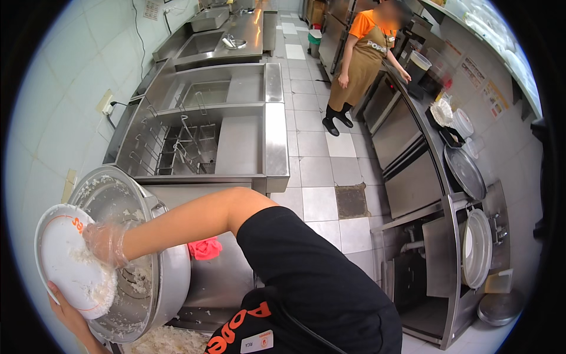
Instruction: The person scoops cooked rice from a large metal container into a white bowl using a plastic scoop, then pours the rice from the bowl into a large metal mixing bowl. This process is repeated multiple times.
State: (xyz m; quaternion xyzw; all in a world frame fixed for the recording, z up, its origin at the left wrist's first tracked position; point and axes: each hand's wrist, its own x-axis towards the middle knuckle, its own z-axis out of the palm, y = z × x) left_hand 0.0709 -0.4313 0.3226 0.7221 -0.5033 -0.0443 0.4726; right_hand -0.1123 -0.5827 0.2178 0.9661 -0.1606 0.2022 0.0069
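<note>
A white plate with an orange line and some cooked rice on it is tilted over a large metal rice pot. My left hand grips the plate's lower rim. On the plate's right side lies my right hand, in a clear plastic glove, its fingers partly blurred, at the rice. Grains cling to the pot's inner wall. Below the pot, at the bottom edge of the view, more rice lies in a container partly hidden by my body.
Beyond the pot stands a steel fryer station with wire baskets. A pink cloth lies on the steel surface beside the pot. A person in a brown apron stands at the right counter. A sink basin is at the lower right.
</note>
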